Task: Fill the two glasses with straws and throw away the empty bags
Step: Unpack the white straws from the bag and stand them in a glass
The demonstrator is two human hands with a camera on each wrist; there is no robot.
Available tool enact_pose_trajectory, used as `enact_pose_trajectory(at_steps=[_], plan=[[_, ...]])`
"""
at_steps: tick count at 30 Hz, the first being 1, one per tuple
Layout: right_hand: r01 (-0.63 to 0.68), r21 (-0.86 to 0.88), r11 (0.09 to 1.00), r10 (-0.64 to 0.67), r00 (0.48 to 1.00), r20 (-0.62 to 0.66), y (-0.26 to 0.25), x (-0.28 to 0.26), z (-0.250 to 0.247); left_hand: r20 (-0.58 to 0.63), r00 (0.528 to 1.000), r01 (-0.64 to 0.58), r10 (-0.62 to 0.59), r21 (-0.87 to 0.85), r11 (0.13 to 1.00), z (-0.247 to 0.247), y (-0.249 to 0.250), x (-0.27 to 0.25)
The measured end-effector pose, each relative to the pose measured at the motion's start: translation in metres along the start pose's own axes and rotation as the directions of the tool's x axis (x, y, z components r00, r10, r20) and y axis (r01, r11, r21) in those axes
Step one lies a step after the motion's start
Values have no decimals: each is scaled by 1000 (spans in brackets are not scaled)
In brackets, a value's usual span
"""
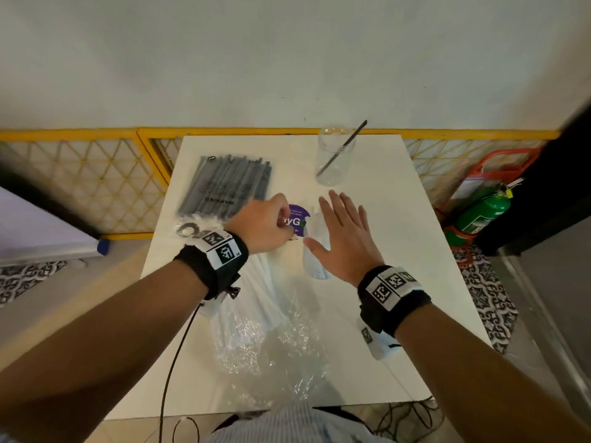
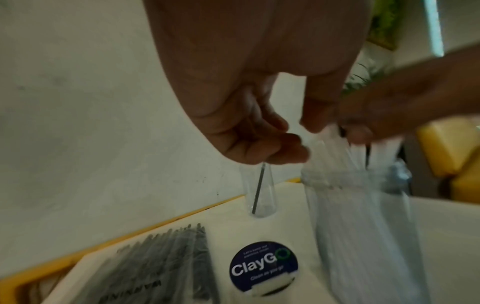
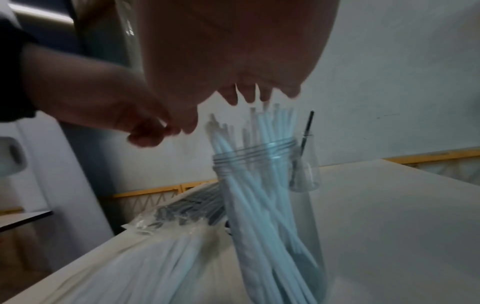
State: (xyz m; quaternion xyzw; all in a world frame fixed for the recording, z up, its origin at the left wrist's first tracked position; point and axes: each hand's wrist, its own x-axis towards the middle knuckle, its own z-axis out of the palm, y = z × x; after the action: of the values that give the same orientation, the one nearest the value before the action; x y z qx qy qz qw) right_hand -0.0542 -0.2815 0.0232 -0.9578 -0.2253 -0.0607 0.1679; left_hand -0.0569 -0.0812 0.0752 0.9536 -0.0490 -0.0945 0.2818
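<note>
i see a white table from above. in the middle of the frame my right hand hangs flat over the near glass, fingers straight and spread, gripping nothing. the right wrist view shows that glass standing up and stuffed with white straws, their tips just under my fingers. my left hand is right beside it, to the left, with fingers curled in. in the left wrist view its fingertips sit next to the straw tops, but i cannot tell if they pinch one.

the far glass stands at the upper middle of the table, with one black straw leaning in it. a full bag of black straws lies at the upper left of the table. a clear bag of white straws lies low in the frame, under my left wrist. a round purple sticker sits on the table between the bag of black straws and the near glass.
</note>
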Motion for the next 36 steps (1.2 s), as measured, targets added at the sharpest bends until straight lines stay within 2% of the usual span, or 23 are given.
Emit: enact_pose_trajectory(at_steps=[2, 3, 5, 7, 9, 10, 12, 15, 18, 20, 25, 29, 31, 33, 35, 36], plan=[[159, 12, 987, -153, 966, -207, -9, 0, -2, 238, 971, -66, 0, 269, 961, 7, 4, -18], [252, 4, 968, -238, 921, -310, -14, 0, -4, 378, 925, -120, -31, 369, 922, 14, 9, -28], [418, 6, 908, -381, 834, -399, -27, -5, -5, 607, 779, -178, -157, 454, 873, 36, 17, -52], [521, 67, 851, -464, 804, -371, -42, -14, -5, 709, 664, -199, -237, 473, 858, 63, 21, -74], [522, 160, 838, -468, 838, -280, -54, -24, 0, 757, 610, -298, -235, 494, 817, 88, 22, -90], [495, 194, 847, -454, 863, -219, -57, -29, 5, 764, 604, -352, -229, 513, 783, 99, 21, -96], [423, 226, 877, -413, 906, -93, -60, -36, 15, 752, 619, -404, -226, 551, 730, 118, 17, -103], [328, 250, 911, -351, 935, 53, -59, -45, 25, 747, 637, -434, -190, 552, 712, 126, 13, -103], [246, 251, 936, -282, 952, 120, -57, -51, 25, 742, 664, -477, -97, 520, 709, 117, 11, -95], [197, 258, 946, -238, 961, 140, -56, -52, 23, 728, 681, -490, -79, 532, 690, 104, 10, -86], [76, 238, 968, -129, 968, 216, -57, -54, 22, 588, 805, -370, -81, 604, 705, 74, -1, -65], [-68, 162, 985, 2, 927, 375, -61, -55, 25, 487, 870, -305, -81, 659, 687, 61, -7, -60], [-117, 174, 978, 35, 910, 414, -62, -56, 30, 416, 906, -220, -80, 624, 750, 52, -11, -56], [-95, 240, 966, -9, 916, 400, -65, -57, 34, 329, 943, -128, -52, 501, 856, 36, -16, -52], [-2, 321, 947, -82, 965, 247, -71, -57, 37, 221, 975, -24, -35, 259, 966, 16, -20, -47], [49, 353, 934, -108, 983, 149, -75, -55, 36, 171, 985, 4, -25, 120, 993, 5, -22, -45]])
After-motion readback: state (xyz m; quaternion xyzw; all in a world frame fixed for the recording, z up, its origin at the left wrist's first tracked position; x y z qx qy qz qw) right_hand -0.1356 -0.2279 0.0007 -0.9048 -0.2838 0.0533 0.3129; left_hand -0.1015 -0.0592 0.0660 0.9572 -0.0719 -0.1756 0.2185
